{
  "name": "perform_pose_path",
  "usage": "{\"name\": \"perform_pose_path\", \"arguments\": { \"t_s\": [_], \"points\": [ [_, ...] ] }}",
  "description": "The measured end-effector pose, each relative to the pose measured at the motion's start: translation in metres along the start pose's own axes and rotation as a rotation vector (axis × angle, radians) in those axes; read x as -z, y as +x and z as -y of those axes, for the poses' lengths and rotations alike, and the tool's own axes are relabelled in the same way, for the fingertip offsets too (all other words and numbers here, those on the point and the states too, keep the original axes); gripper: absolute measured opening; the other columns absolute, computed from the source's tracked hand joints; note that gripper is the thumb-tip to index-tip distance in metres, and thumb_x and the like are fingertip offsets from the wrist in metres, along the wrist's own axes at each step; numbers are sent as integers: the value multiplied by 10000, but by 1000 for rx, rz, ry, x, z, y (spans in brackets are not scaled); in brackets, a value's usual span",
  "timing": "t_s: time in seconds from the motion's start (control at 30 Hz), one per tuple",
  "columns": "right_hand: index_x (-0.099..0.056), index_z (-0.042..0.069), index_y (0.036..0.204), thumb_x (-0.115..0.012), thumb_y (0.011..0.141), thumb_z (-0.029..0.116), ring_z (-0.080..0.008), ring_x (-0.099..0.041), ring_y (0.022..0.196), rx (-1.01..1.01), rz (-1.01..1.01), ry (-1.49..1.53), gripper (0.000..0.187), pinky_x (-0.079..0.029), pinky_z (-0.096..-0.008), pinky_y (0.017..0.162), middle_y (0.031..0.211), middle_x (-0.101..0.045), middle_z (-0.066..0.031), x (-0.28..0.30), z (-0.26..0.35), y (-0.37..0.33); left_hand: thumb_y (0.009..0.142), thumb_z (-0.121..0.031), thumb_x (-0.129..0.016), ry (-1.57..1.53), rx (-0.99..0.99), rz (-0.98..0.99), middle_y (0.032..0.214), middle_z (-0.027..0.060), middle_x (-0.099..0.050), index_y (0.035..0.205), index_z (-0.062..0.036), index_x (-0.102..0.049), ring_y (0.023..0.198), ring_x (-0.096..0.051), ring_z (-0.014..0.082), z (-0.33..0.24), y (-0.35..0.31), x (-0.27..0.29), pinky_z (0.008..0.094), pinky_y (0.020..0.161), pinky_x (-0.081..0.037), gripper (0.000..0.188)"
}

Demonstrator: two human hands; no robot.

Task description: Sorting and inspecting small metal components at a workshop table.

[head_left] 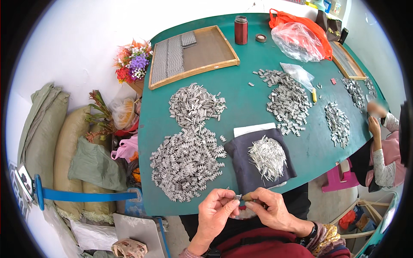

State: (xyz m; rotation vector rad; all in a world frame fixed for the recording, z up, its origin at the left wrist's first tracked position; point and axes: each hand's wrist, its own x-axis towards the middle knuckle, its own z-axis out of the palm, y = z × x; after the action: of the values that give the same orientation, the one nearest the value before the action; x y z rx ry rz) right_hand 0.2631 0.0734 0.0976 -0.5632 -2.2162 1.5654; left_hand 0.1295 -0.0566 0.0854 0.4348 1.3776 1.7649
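Observation:
Just in front of the table's near edge, both my hands meet with fingertips almost touching. My left hand (217, 210) is closed, pinching a small grey metal piece (237, 197) between thumb and fingers. My right hand (272, 209) is closed close against it, thumb and forefinger together; what they hold is too small to make out. A brownish covering shows on the right forefinger. Nearest the hands, a dark folded cloth (237, 155) bears a heap of thin silvery pins (267, 159). To its left lies a large pile of zigzag-edged grey metal pieces (187, 165).
On the green table (241, 92) are a pile of small metal bars (195, 103), more zigzag pieces (289, 103), a wooden-framed tray (215, 66), a red flask (241, 31) and plastic bags (297, 41). Another person (385, 161) works at the right. Sacks (71, 146) stand left.

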Motion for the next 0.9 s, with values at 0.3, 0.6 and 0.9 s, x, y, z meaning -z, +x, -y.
{"name": "perform_pose_path", "arguments": {
  "t_s": [0.3,0.6,0.9],
  "points": [
    [-625,-15,972,-620,958,90,-58,-553,661,-315,55,336,106,-459,-245,574,773,-638,-44,-1,-12,-13,935,59,-593,5,89,129,894,121,-668,1120,72,-646,732,-692,196,4,-8,-10,307,620,-598,194],
    [-622,-27,997,-596,981,99,-11,-527,702,-337,37,500,130,-444,-204,596,794,-615,10,4,-20,-17,974,18,-530,-89,207,146,930,198,-694,1175,108,-619,783,-726,283,3,-9,-13,378,710,-637,237],
    [-613,-21,984,-609,969,106,-10,-500,655,-299,49,427,127,-417,-205,561,738,-589,21,5,-24,-20,977,7,-536,-98,207,138,916,213,-695,1138,116,-624,770,-728,291,5,-10,-15,384,694,-639,213]
  ]
}}
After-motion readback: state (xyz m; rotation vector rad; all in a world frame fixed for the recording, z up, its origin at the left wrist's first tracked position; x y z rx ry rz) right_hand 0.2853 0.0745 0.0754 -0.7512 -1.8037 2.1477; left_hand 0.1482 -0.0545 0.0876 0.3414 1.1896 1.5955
